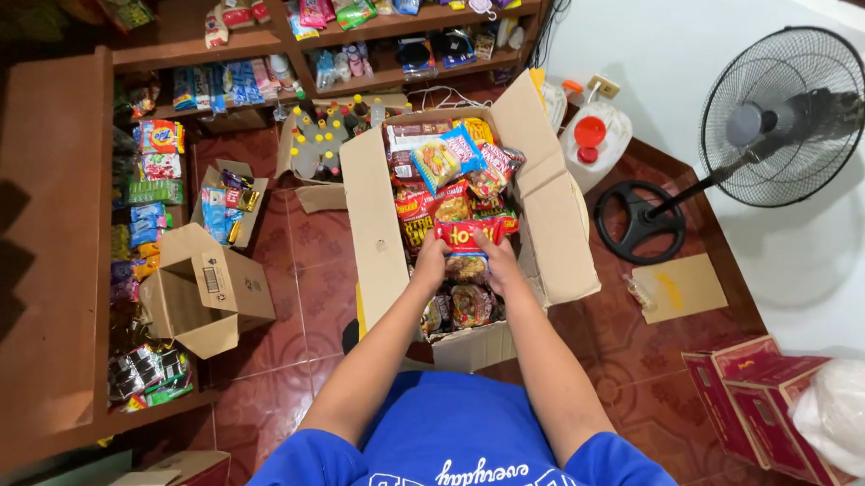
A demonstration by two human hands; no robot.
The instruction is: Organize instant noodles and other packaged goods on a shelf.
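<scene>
Both my hands reach into a large open cardboard box [375, 231] on the tiled floor. My left hand [430, 262] and my right hand [498, 263] grip the two sides of a red snack packet [466, 237] held over the box's middle. The box is full of colourful snack packets [447, 162], red, yellow and blue, piled toward its far end. Darker packets [469, 305] lie at the near end below my hands.
A smaller open cardboard box [206, 288] sits at left by wooden shelves [171, 42] stocked with packets. Bottles [319, 138] stand behind the big box. A standing fan [782, 116] and white jug [594, 134] are at right; red cartons [753, 398] at lower right.
</scene>
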